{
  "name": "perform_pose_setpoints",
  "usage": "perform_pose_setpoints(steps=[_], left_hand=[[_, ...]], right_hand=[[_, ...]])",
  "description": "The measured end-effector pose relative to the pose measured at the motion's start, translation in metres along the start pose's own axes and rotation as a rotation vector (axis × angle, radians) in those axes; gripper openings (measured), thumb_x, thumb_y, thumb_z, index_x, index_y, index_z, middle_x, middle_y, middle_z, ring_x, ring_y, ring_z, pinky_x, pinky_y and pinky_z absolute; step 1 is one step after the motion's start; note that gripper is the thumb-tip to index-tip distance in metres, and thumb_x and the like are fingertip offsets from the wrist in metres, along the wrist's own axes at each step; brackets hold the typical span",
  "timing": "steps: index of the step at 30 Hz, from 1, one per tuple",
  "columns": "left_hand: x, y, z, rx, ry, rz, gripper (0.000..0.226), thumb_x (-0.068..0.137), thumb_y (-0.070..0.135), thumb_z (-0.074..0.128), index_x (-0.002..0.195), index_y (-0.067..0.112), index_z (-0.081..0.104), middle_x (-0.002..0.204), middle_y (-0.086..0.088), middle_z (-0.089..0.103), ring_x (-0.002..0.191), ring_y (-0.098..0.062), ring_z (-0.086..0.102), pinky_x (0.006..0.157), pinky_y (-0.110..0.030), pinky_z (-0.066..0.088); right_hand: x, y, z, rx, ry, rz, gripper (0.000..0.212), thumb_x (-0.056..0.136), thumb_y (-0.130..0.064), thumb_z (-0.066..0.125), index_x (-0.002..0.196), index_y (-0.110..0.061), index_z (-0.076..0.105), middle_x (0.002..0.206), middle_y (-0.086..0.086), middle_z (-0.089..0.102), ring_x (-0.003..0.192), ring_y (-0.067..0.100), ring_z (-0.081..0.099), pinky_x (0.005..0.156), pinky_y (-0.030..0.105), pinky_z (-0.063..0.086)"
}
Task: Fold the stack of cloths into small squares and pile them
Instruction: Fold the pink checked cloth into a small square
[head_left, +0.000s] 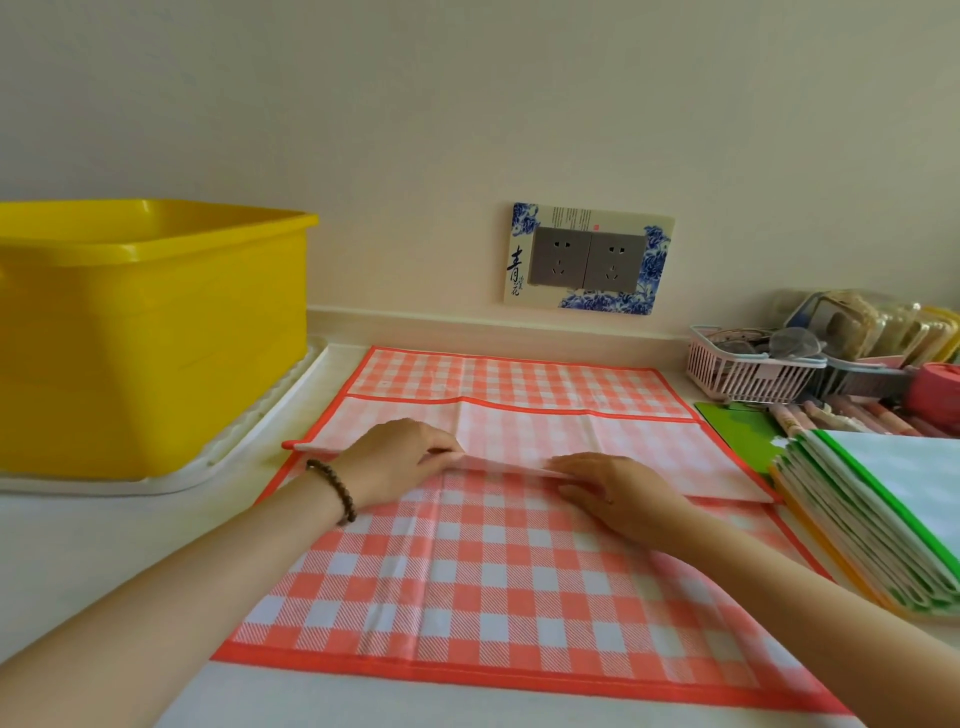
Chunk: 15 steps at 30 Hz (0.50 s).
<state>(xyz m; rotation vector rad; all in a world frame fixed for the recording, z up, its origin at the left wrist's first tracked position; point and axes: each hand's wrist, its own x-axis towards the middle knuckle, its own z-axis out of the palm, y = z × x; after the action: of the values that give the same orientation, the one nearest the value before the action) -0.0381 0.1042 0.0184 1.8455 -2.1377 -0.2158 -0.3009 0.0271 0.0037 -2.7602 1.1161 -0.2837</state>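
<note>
The red checked cloth (498, 571) lies spread mid-surface, a pale flap turned over across its middle. The left hand (400, 462) seems to pinch the flap's near fold, and the right hand (618, 493) presses it with straight fingers. The stack of cloths (883, 519) sits at the right edge.

Decorative surround plate (521, 244) of the double wall socket, above the table: one large black brush-written character, 青 (516, 261), on the left border; directly beneath it a smaller character, 花 (516, 290), with still smaller characters alongside, too small to read. Top border: several vertical columns of fine print (571, 215), not legible, and one small red seal mark (596, 227), content not legible. No other readable text, label, brand or number anywhere in view.
</note>
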Motion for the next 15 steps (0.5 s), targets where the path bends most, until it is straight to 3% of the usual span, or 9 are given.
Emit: perform_pose_setpoints(steps=[2,5,7,9,12,15], left_hand=[[0.001,0.000,-0.005,-0.033,0.044,-0.005,0.023,0.097,0.037,0.045,0.081,0.032,0.060,0.075,0.018,0.060,0.073,0.000,0.054,0.074,-0.024,0.045],[0.003,0.001,-0.020,-0.035,0.085,0.013,0.024,0.096,0.037,0.046,0.091,0.024,0.067,0.087,0.010,0.067,0.083,-0.009,0.060,0.080,-0.032,0.049],[0.004,0.002,-0.036,-0.045,0.062,0.020,0.025,0.095,0.039,0.047,0.092,0.024,0.067,0.088,0.007,0.069,0.083,-0.011,0.061,0.081,-0.033,0.049],[0.004,0.009,-0.055,-0.050,0.016,0.037,0.030,0.094,0.041,0.048,0.087,0.020,0.067,0.079,0.000,0.068,0.071,-0.014,0.058,0.075,-0.036,0.049],[0.002,0.021,-0.082,-0.123,-0.040,0.057,0.024,0.095,0.033,0.052,0.087,0.017,0.068,0.055,0.018,0.058,0.052,0.004,0.045,0.058,-0.012,0.039],[0.003,0.026,-0.105,-0.199,-0.105,0.065,0.016,0.092,0.031,0.058,0.099,0.024,0.069,0.049,0.017,0.054,0.049,0.006,0.042,0.062,-0.005,0.037]], right_hand=[[0.001,-0.001,-0.007,-0.065,0.045,0.040,0.036,0.098,-0.034,0.043,0.131,-0.027,0.053,0.132,-0.009,0.056,0.120,0.013,0.053,0.097,0.023,0.040],[0.003,-0.003,-0.026,-0.018,0.118,0.043,0.030,0.097,-0.031,0.047,0.119,-0.019,0.063,0.117,-0.004,0.066,0.106,0.017,0.061,0.083,0.024,0.044],[0.004,-0.004,-0.042,0.045,0.120,-0.006,0.026,0.095,-0.031,0.051,0.108,-0.018,0.068,0.100,-0.006,0.070,0.092,0.014,0.064,0.072,0.020,0.042],[0.005,-0.006,-0.063,0.078,0.051,-0.046,0.021,0.094,-0.029,0.053,0.100,-0.019,0.070,0.086,-0.012,0.067,0.076,0.002,0.060,0.066,0.015,0.041],[0.003,-0.014,-0.096,0.124,-0.067,-0.086,0.011,0.092,-0.034,0.055,0.091,-0.033,0.066,0.078,-0.020,0.066,0.068,-0.010,0.058,0.068,0.012,0.045],[0.000,-0.021,-0.123,0.334,-0.235,-0.053,0.019,0.087,-0.035,0.059,0.101,-0.026,0.068,0.083,-0.013,0.073,0.074,-0.003,0.064,0.073,0.011,0.048]])
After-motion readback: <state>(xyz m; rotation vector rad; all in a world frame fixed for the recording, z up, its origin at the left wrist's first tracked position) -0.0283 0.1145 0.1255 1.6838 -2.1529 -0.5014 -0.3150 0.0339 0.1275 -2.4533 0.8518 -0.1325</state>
